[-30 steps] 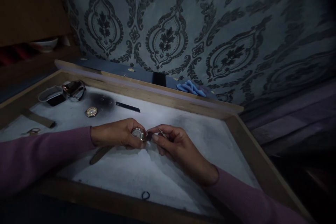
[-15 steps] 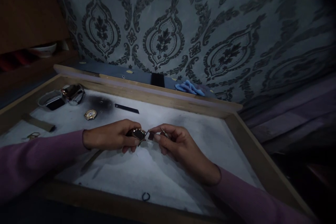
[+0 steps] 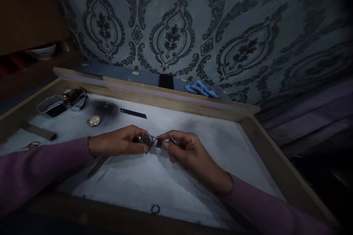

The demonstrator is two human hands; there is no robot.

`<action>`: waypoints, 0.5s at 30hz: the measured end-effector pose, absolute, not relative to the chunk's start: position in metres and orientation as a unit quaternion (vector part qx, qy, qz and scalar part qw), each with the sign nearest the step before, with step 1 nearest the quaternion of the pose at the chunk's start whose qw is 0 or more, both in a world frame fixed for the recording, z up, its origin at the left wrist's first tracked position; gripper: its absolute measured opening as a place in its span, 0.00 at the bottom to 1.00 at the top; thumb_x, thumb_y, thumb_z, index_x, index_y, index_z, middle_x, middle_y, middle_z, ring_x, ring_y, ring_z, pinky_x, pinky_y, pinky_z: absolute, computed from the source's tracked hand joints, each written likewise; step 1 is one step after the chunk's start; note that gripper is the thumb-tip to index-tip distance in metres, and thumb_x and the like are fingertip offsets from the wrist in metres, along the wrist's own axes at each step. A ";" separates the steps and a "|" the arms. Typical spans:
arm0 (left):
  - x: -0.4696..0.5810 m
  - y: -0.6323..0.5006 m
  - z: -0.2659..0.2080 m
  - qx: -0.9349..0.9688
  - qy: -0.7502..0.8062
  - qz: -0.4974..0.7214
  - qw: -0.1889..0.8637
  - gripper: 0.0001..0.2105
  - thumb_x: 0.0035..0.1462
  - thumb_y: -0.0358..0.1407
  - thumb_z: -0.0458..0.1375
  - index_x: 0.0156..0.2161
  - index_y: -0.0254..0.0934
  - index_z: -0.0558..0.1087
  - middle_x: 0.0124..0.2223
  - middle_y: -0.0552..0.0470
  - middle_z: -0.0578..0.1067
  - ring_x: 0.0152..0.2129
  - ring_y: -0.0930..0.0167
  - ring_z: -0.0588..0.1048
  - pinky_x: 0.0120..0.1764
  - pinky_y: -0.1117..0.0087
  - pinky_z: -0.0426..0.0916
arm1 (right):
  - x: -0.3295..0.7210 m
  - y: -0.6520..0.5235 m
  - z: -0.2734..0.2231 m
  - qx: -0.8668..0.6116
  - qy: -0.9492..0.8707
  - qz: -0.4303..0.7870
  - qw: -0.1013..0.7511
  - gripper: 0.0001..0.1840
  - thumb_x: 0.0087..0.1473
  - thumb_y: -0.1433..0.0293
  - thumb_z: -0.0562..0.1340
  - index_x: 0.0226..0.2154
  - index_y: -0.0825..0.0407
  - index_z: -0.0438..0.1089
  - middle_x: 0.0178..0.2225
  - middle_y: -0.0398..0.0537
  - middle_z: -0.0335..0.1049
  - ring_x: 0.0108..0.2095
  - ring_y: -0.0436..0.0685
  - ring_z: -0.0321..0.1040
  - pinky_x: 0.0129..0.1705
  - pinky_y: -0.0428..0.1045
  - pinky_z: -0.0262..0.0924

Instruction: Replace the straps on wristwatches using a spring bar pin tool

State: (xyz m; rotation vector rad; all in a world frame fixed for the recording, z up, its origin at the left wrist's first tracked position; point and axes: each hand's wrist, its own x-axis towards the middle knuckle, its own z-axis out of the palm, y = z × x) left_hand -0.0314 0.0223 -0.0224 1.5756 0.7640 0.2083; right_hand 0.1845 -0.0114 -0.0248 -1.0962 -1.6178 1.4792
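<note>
My left hand [image 3: 124,141] is closed around a round gold-rimmed watch case [image 3: 145,139], its dark face or back turned up. Close beside the case, my right hand [image 3: 183,145] pinches a small dark brown strap piece [image 3: 159,142] between thumb and fingertips. A thin pointed tool [image 3: 172,138] also sticks out from the right hand's fingers. Between the hands a thin dark bar shows at the case's edge; whether strap and case touch, I cannot tell. Under my left wrist lies a long strap-like strip [image 3: 97,167], partly hidden.
On the white board with its wooden rim [image 3: 165,97] lie a gold watch face [image 3: 94,120], a black blade [image 3: 134,113], a smartwatch [image 3: 56,109], another watch [image 3: 75,99], an olive strap [image 3: 38,130] and a dark ring [image 3: 155,209]. A blue cloth [image 3: 201,89] rests behind the rim.
The watch case has tilted slightly in my left hand, so its dark disc catches more light. My right hand keeps its pinch beside it. The view has shifted a little.
</note>
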 end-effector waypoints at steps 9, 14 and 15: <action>-0.032 0.022 -0.023 0.688 0.322 0.085 0.644 0.11 0.56 0.41 0.57 0.31 0.35 0.64 0.27 0.58 0.59 0.24 0.75 0.57 0.27 0.73 0.52 | 0.183 -0.010 -0.027 -0.416 -0.619 0.572 0.342 0.09 0.56 0.69 0.62 0.36 0.54 0.77 0.18 0.38 0.62 0.16 0.44 0.50 0.20 0.43 0.48; -0.032 0.023 -0.025 0.698 0.312 0.086 0.639 0.12 0.56 0.42 0.56 0.30 0.36 0.63 0.26 0.59 0.58 0.24 0.75 0.56 0.27 0.73 0.52 | 0.183 -0.011 -0.028 -0.414 -0.617 0.573 0.346 0.09 0.55 0.67 0.62 0.37 0.54 0.77 0.16 0.37 0.60 0.17 0.44 0.51 0.20 0.43 0.49; -0.032 0.023 -0.026 0.699 0.310 0.087 0.639 0.12 0.56 0.43 0.56 0.30 0.36 0.63 0.26 0.59 0.58 0.24 0.75 0.56 0.27 0.73 0.52 | 0.183 -0.011 -0.028 -0.413 -0.619 0.573 0.344 0.10 0.56 0.67 0.62 0.37 0.54 0.77 0.16 0.37 0.60 0.17 0.45 0.51 0.20 0.43 0.49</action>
